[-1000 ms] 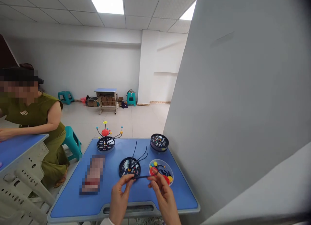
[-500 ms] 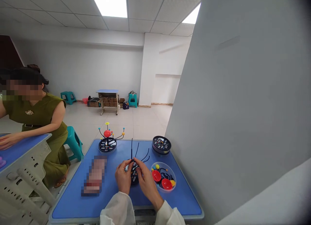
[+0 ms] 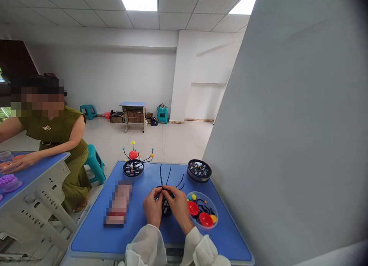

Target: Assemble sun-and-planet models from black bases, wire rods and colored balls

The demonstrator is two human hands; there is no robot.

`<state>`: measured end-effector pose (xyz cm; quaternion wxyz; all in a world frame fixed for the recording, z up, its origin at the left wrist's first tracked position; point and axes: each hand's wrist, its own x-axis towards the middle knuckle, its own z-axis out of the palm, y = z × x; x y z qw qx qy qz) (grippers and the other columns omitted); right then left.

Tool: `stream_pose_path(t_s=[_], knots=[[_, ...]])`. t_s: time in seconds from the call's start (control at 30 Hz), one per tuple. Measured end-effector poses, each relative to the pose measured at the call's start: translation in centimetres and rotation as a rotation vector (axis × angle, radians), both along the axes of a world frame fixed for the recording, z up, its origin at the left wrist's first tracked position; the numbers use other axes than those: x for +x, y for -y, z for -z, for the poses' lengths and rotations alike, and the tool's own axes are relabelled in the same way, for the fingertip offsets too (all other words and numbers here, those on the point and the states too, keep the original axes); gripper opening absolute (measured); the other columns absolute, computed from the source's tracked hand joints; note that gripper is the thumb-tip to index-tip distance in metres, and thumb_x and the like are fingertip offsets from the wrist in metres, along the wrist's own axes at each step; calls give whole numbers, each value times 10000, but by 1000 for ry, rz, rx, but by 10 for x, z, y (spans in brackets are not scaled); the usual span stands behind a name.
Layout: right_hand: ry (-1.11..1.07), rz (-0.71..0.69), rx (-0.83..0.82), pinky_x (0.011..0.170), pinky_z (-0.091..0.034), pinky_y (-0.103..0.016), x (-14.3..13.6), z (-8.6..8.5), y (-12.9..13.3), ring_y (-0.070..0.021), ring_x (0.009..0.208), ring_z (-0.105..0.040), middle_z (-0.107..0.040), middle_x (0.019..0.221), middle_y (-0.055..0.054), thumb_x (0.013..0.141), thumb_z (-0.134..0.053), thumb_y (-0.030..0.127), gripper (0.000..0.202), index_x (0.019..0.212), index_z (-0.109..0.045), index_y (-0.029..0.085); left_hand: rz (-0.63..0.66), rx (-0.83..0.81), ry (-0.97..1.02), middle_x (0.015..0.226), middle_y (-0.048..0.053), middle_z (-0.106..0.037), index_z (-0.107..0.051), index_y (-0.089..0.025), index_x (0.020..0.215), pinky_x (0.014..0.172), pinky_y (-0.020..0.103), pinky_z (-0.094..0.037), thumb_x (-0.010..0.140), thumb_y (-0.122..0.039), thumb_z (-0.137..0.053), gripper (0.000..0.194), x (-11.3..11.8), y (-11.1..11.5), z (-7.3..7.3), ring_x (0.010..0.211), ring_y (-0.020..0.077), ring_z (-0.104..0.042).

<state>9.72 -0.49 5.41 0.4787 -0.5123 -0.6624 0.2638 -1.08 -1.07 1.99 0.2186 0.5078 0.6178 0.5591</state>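
Fingers of both left hand (image 3: 153, 206) and right hand (image 3: 177, 204) pinch the black rod assembly (image 3: 161, 178) above its base (image 3: 166, 209).

By the near edge of the blue desk (image 3: 92, 239), we wear loose, off-white, softly creased sleeves, the left sleeve (image 3: 148, 241) thin and slightly see-through, the right sleeve (image 3: 204, 250) bunched in ruffle-like folds, leaving our left hand (image 3: 153, 207) and right hand (image 3: 178, 207) bare.

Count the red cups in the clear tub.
2. One red cup sits at the left side of the clear tub; the other red cup is near its front, beside a yellow piece. Others nested or underneath could be hidden.
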Motion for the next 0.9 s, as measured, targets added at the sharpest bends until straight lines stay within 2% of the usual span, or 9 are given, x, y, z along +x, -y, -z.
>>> stream_pose_path(t_s=[0.13, 0.33, 0.53, 0.7, 0.8, 0.9], knots=[[52, 33, -8, 765, -510, -323, -3, -2, -2, -222, 792, -708, -784, 844, -52, 830, -601, 294, 197, 879, -784, 241, 44, -8, 0, 761, 34, -801, -741, -224, 864, 679, 299, -568, 832, -356, -564, 223, -1, 3, 2, 721, 214, -750], [173, 69, -25, 887, -415, -358, -4, -3, -1, -231, 866, -695, -785, 849, -49, 810, -642, 262, 161, 889, -781, 251, 58, -37, -43, 869, 60, -810, -758, -227, 938, 734, 346, -577, 850, -347, -545, 260, -6, 12, 7, 768, 240, -753], [255, 78, -46, 820, -393, -353, -4, 8, 4, -228, 808, -688, -770, 791, -24, 815, -626, 200, 162, 878, -767, 249, 59, -67, -109, 960, 87, -799, -764, -222, 945, 814, 379, -570, 861, -294, -515, 273, -9, 19, 12, 882, 259, -744], [288, 143, -23, 768, -410, -346, -7, 15, 6, -255, 893, -643, -707, 991, -78, 809, -634, 188, 161, 899, -760, 231, 99, -90, -167, 943, 62, -801, -749, -235, 968, 774, 348, -577, 862, -259, -505, 267, -12, 21, 16, 822, 237, -752], [307, 161, -4, 750, -425, -340, -10, 16, 11, -244, 857, -638, -689, 984, -63, 806, -633, 173, 168, 904, -752, 240, 114, -97, -196, 944, 65, -797, -721, -234, 1000, 767, 362, -571, 876, -267, -487, 267, -12, 20, 17, 834, 248, -748], [323, 165, 23, 744, -436, -330, -4, 15, 20, -222, 824, -647, -697, 991, -37, 817, -617, 159, 236, 994, -728, 269, 127, -87, -216, 958, 79, -788, -682, -224, 1032, 763, 379, -567, 888, -298, -473, 264, -11, 20, 17, 859, 262, -740]])
